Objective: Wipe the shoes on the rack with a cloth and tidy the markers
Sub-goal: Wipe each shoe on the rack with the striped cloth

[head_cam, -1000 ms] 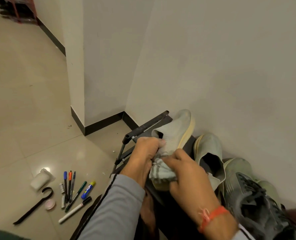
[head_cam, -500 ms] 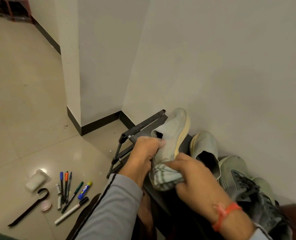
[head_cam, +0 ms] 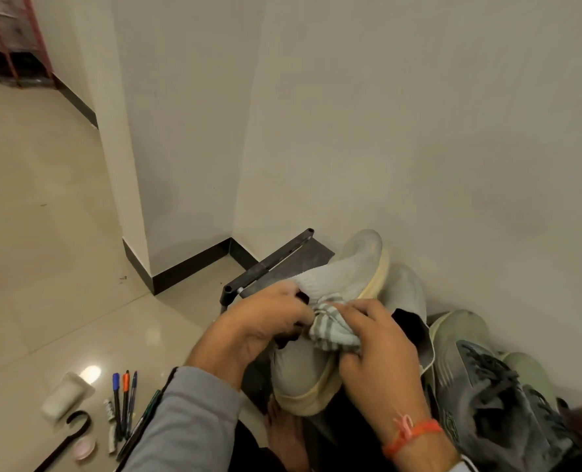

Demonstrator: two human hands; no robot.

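A pale grey knit shoe (head_cam: 347, 277) with a cream sole lies tilted over the dark shoe rack (head_cam: 276, 264). My left hand (head_cam: 262, 328) grips the shoe at its collar. My right hand (head_cam: 374, 345) holds a bunched grey-and-white striped cloth (head_cam: 330, 330) against the shoe's side. Its pair, another pale shoe (head_cam: 405, 294), stands just behind. Several markers (head_cam: 124, 403) lie side by side on the floor at lower left, partly hidden by my grey sleeve.
A dark grey laced sneaker (head_cam: 493, 396) and a pale green shoe (head_cam: 459, 328) crowd the rack's right end by the wall. On the floor near the markers lie a white roll (head_cam: 66, 395), a black hook (head_cam: 66, 437) and a small pink disc (head_cam: 84, 449). A pillar corner (head_cam: 136, 264) stands left.
My right hand with the cloth has slid up the shoe's side toward the collar. The left hand keeps its grip. The camera has tilted slightly, so the markers sit lower in view.
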